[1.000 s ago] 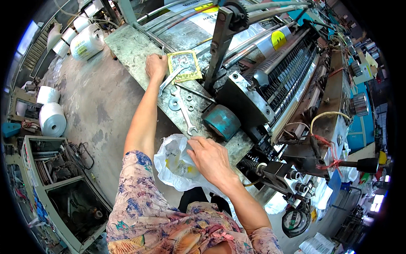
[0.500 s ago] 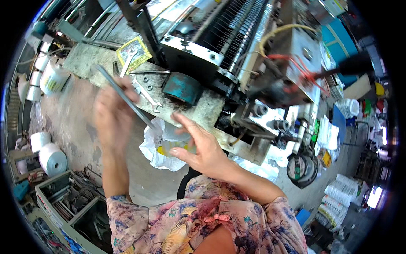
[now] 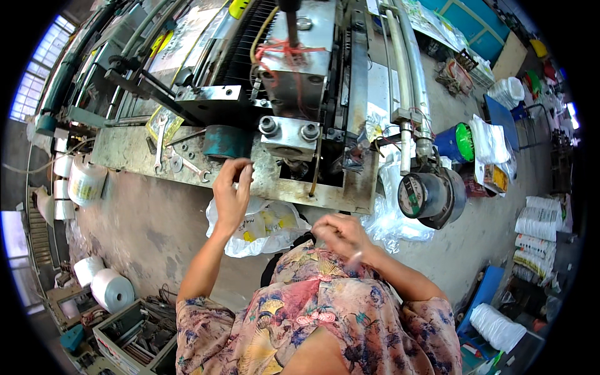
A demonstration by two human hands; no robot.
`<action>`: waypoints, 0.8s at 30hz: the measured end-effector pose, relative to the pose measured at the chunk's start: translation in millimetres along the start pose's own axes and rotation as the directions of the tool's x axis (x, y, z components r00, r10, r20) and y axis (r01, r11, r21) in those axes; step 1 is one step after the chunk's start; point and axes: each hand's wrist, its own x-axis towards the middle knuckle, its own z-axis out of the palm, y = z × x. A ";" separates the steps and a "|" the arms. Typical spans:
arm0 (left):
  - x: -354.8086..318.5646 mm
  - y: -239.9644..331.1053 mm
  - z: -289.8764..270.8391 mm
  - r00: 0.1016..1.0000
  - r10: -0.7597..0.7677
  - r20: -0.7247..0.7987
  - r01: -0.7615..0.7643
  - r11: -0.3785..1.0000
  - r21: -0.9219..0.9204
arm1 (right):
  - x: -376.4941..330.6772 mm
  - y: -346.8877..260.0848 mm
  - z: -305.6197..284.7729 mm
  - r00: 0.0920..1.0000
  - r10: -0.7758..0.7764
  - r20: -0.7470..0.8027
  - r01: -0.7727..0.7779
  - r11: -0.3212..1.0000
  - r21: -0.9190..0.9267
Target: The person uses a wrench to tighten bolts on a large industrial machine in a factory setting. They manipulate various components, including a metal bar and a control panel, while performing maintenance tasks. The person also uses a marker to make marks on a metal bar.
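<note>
My left hand [image 3: 232, 199] is raised at the bench's front edge, just below a teal cylinder [image 3: 226, 142]. Its fingers are bent in toward the thumb; whatever lies between them is hidden. Lower and to the right, my right hand [image 3: 342, 234] hovers in front of my shirt with curled fingers, partly blurred. A small pale blur shows under it, too smeared to name. On the steel bench [image 3: 125, 147], left of the cylinder, lie an upright wrench [image 3: 160, 142], a slanted wrench [image 3: 197, 169], a round washer [image 3: 176, 164] and small nuts.
A machine block with two large bolts [image 3: 289, 129] stands at the bench's right. Below the edge hangs a white plastic bag [image 3: 256, 232]. A round gauge [image 3: 415, 195] juts out at the right. An open toolbox [image 3: 134, 334] and white film rolls [image 3: 112, 289] sit lower left.
The view has swung to the right along the machine. The metal rod that crossed my left hand is out of sight. My right hand, spread before, has curled and drawn back from the bench.
</note>
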 end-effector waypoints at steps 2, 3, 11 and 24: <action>33.2 5.5 14.3 0.955 0.265 0.131 -0.276 0.958 0.073 | -5.3 28.2 -0.2 0.988 -0.056 -0.144 0.055 0.998 -0.010; 45.0 -0.5 20.8 0.943 0.291 0.162 -0.305 0.950 0.068 | -3.2 22.3 -0.1 0.972 -0.070 -0.225 0.026 0.981 -0.194; 111.4 -80.2 67.8 0.715 0.339 0.611 -0.351 0.930 -0.105 | 46.6 24.4 2.5 0.848 0.080 -0.523 -0.160 0.981 -0.109; 114.3 -103.3 86.8 0.491 0.231 0.840 -0.502 0.863 0.056 | 95.8 67.8 21.1 0.822 -0.168 -0.544 0.034 0.968 -0.247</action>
